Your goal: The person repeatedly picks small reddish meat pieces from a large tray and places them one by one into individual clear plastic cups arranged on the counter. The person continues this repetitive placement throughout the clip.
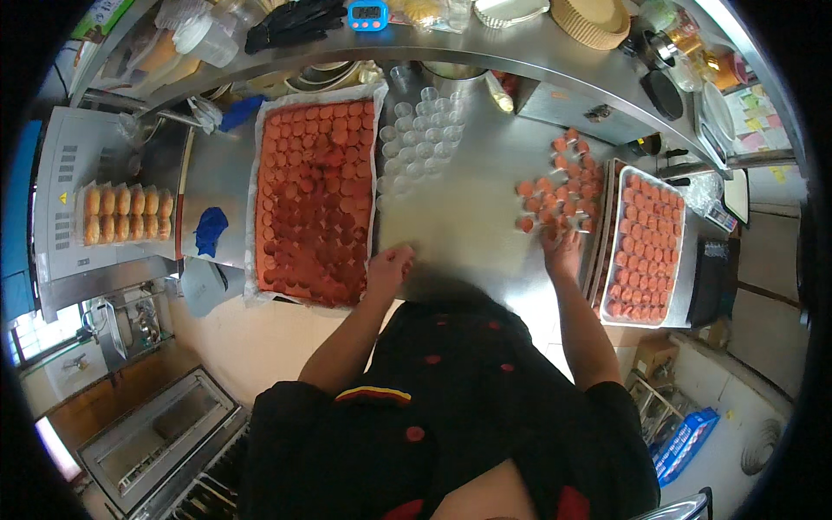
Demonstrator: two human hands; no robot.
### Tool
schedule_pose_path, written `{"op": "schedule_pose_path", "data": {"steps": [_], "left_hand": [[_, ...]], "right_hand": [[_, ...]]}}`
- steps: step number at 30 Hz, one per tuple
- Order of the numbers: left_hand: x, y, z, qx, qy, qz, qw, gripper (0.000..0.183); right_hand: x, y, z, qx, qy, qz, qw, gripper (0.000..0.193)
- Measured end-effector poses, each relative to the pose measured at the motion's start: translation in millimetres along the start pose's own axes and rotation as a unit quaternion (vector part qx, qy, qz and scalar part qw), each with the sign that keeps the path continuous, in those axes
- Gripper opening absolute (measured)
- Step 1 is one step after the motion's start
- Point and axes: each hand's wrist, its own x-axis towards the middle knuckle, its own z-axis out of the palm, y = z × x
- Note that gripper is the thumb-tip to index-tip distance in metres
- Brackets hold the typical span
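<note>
A large red sheet cake point(303, 156) lies on white paper to the left, cut all over with round holes and circles. Beside its lower right edge is my left hand point(394, 264), over the steel table, fingers curled together; anything in them is too small to make out. My right hand point(563, 251) reaches the near end of a cluster of clear cups with red cake rounds point(568, 186). Its fingertips close about one cup with a red cake round point(549, 232), partly hidden by the fingers. Several empty clear cups point(420, 143) stand in rows right of the sheet cake.
A white-rimmed tray point(646, 251) of red-filled cups sits at the right. Packs of round buns point(127, 214) rest on a metal appliance at the left. A blue cloth point(211, 231) lies beside the sheet cake. Overhead, a steel shelf point(416, 54) carries a blue timer point(367, 16) and containers.
</note>
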Motion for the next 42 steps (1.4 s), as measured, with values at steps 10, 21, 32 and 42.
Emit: {"op": "schedule_pose_path", "data": {"steps": [10,21,32,42], "left_hand": [[88.8,58.6,-92.5,0.386,0.337,0.158,0.844,0.032],[87.5,66.8,-82.8,0.217,0.308,0.124,0.918,0.037],[-7.8,59.1,-65.7,0.099,0.174,0.211,0.957,0.049],[-75.3,133.2,3.0,0.256,-0.006,0.481,0.838,0.047]], "right_hand": [[-10.1,-117.8,-3.1,0.126,-0.057,-0.213,0.967,0.055],[-9.2,-271.8,84.3,-0.026,-0.267,-0.404,0.874,0.031],[-60.9,-231.7,29.6,0.211,-0.261,-0.294,0.895,0.044],[-114.3,-260.3,-35.5,0.332,-0.215,-0.307,0.866,0.071]]}}
